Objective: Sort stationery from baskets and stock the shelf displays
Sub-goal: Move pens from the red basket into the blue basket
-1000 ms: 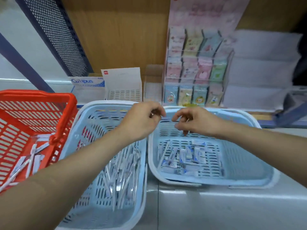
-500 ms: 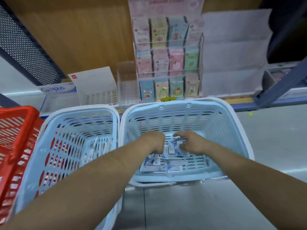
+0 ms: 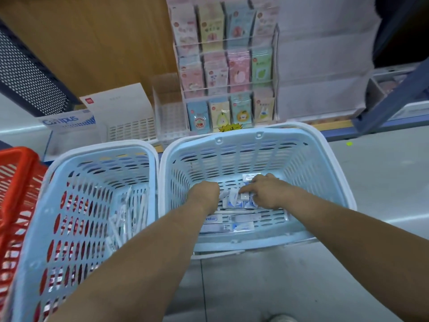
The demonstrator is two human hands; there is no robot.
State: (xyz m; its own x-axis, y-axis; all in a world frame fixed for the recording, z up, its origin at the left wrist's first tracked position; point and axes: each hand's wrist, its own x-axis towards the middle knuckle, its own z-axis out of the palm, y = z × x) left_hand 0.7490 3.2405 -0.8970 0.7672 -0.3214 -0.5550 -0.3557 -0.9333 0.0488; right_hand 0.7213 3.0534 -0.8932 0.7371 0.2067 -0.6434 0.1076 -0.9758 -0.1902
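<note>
Right hand (image 3: 267, 194) on packets (image 3: 232, 220) (blue basket (image 3: 255, 130)), left hand (image 3: 205, 194) alongside

Left hand (image 3: 205, 194), right hand (image 3: 267, 194) into basket (image 3: 336, 182)

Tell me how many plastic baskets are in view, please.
3. The red basket is at the far left, partly cut off. The middle blue basket stands beside it. The right blue basket is next to that. More may stand outside the frame.
</note>
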